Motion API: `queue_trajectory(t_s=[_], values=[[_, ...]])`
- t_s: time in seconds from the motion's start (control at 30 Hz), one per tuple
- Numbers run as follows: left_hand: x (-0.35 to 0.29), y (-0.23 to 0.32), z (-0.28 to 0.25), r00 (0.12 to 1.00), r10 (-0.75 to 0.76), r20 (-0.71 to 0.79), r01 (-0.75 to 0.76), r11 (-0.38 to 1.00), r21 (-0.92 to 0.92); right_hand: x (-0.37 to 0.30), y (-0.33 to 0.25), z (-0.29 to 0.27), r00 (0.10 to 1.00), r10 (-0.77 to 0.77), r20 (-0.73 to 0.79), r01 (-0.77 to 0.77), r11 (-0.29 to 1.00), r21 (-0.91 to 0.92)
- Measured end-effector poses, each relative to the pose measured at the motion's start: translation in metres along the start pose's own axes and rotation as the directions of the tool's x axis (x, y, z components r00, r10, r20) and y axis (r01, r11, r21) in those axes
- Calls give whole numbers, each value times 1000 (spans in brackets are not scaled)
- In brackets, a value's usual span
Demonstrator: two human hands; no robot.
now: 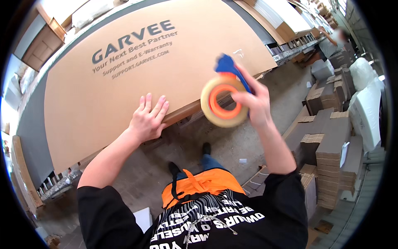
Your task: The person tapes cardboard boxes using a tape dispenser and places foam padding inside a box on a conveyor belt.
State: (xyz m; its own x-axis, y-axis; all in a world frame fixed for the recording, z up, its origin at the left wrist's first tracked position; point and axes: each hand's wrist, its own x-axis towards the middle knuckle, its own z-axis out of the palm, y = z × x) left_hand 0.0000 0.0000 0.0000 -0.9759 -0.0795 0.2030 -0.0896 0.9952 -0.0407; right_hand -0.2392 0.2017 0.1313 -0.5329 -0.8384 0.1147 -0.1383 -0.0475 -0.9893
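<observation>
A large flat brown cardboard box [124, 99] with dark printing on top lies across a roller conveyor. My left hand [148, 119] rests on its near edge, fingers spread on the cardboard and holding nothing. In my right hand [258, 101] is a blue and orange tape dispenser [226, 65], raised near the box's right front corner. Its roll of tape [207, 114] is yellowish, wound on an orange hub, and slightly blurred. By the box's right end a small shiny strip [238, 53] shows, perhaps tape. My right fingers wrap around the dispenser's handle side.
Rollers [290, 43] continue past the box's right end, carrying another carton [277, 20]. Stacked folded cardboard [331, 162] and white wrapped bundles [367, 103] stand to my right. A person [331, 43] is at the far right. A white scrap [243, 160] lies on the floor.
</observation>
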Motion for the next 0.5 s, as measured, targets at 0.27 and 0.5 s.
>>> queue_trajectory(t_s=[0.27, 0.5], values=[[-11, -12, 8, 992, 12, -129, -16, 999, -27, 136, -42, 121, 862, 505, 37, -68, 188, -980], [-20, -10, 7, 996, -10, -94, 5, 998, -59, 80, -10, 110, 775, 615, 146, 87, 125, -988]])
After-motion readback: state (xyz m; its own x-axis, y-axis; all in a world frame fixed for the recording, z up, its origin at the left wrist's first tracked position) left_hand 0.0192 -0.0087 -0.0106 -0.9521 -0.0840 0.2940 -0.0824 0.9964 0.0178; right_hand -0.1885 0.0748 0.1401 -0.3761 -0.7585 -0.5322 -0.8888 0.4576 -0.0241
